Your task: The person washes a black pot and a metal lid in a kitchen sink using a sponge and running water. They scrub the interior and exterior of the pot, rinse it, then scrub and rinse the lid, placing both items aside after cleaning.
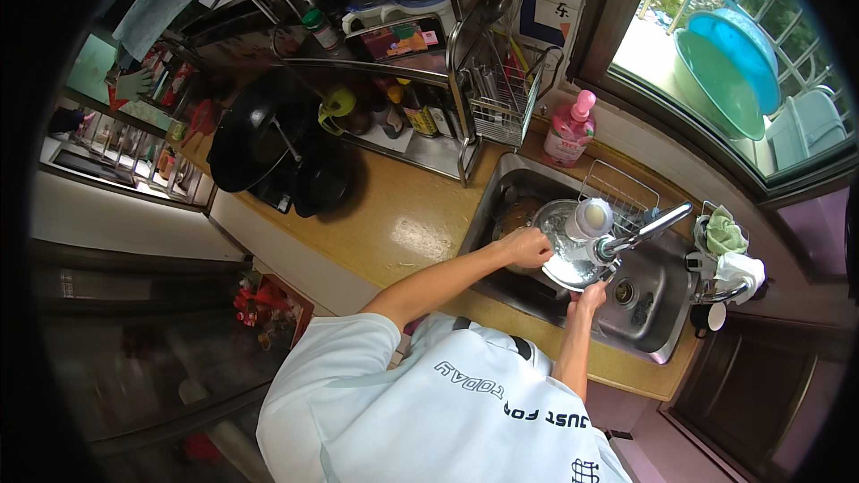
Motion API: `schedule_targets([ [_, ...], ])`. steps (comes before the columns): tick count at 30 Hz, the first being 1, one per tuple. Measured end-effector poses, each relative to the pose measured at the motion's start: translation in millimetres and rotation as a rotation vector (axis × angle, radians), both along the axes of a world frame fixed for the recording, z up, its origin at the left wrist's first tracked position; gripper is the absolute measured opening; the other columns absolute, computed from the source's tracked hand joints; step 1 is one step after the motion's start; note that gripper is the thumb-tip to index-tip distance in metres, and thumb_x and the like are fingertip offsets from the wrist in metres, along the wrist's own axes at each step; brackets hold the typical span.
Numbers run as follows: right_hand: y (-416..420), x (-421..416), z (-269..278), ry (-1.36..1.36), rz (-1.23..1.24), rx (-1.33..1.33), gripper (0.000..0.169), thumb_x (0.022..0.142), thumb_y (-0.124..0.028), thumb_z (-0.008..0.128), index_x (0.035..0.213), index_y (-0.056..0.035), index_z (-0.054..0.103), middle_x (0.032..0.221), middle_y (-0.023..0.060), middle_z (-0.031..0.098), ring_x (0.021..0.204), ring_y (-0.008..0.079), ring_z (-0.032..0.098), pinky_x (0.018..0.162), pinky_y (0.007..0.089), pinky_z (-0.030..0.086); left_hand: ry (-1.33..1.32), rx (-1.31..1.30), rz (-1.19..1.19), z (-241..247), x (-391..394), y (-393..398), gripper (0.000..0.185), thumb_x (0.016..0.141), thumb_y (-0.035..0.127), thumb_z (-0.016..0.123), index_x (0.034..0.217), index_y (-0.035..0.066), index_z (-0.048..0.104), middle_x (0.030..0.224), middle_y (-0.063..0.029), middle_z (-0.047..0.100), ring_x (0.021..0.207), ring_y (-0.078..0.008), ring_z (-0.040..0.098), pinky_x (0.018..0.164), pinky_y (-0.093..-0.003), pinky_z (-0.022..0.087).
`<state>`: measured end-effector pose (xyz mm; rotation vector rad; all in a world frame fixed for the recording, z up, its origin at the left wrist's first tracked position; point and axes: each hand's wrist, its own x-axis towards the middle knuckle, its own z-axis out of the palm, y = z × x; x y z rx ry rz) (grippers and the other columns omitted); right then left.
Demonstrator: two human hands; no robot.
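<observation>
A round, shiny metal pan or lid [569, 272] is held tilted over the double-bowl steel sink [661, 342], below the chrome faucet [647, 231] with its round white attachment [594, 217]. My left hand [530, 247] is closed at the pan's left side; whether it grips the rim or something small is hidden. Near the lower right edge, my right hand [589, 296] grips the metal piece by its rim or handle. Behind my left hand, a brown round vessel [520, 215] lies in the left bowl, partly covered.
A pink pump bottle [570, 131] and a wire rack [621, 191] stand behind the sink. To the left on the yellowish counter [402, 235] are a black wok [258, 137] and a steel shelf [416, 157] with bottles. A dark mug [708, 318] is at the right.
</observation>
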<state>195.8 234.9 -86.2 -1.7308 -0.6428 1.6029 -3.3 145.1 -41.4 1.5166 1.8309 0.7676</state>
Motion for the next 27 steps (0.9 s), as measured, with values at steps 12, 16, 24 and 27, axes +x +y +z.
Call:
schedule_targets([
  [12,-12.6,-5.6,-24.5,0.386,0.163,-0.092,0.04,0.103,-0.03,0.046,0.129,-0.0003,0.053,0.12,0.0104,0.065,0.103,0.0264,0.067,0.082,0.0376,0.058,-1.268,-0.332,0.627,-16.2,3.9,-36.4,0.048,0.081,0.012,0.062,0.126,-0.001,0.052,0.102,-0.0142,0.067,0.09,-0.0259,0.07,0.074,-0.0437,0.062],
  [16,-24.4,-22.3,-40.1,0.433,0.373,-0.194,0.034,0.098,-0.024,0.053,0.125,-0.0034,0.054,0.118,0.011,0.065,0.106,0.0267,0.065,0.082,0.044,0.057,-1.247,-0.134,0.673,9.2,-6.9,-48.1,0.064,0.076,-0.002,0.051,0.137,0.002,0.036,0.115,-0.0187,0.06,0.095,-0.0327,0.069,0.058,-0.0487,0.064],
  [24,18.6,-74.7,-136.1,-0.17,0.855,0.454,0.037,0.091,-0.026,0.066,0.118,-0.001,0.062,0.108,0.0094,0.067,0.095,0.0223,0.062,0.086,0.0363,0.048,-0.967,-0.085,0.809,31.1,-8.7,-76.2,0.099,0.073,0.0,0.05,0.156,0.019,0.0,0.143,-0.0204,0.036,0.103,-0.0385,0.061,0.052,-0.0464,0.063],
  [27,68.3,-89.2,-167.3,-0.336,0.94,0.674,0.037,0.089,-0.029,0.07,0.113,-0.0013,0.065,0.105,0.0081,0.068,0.096,0.0212,0.062,0.087,0.0361,0.047,-1.022,-0.107,0.821,53.8,-9.3,-73.9,0.106,0.074,0.003,0.051,0.156,0.026,-0.013,0.153,-0.0192,0.024,0.113,-0.0414,0.057,0.053,-0.0463,0.063],
])
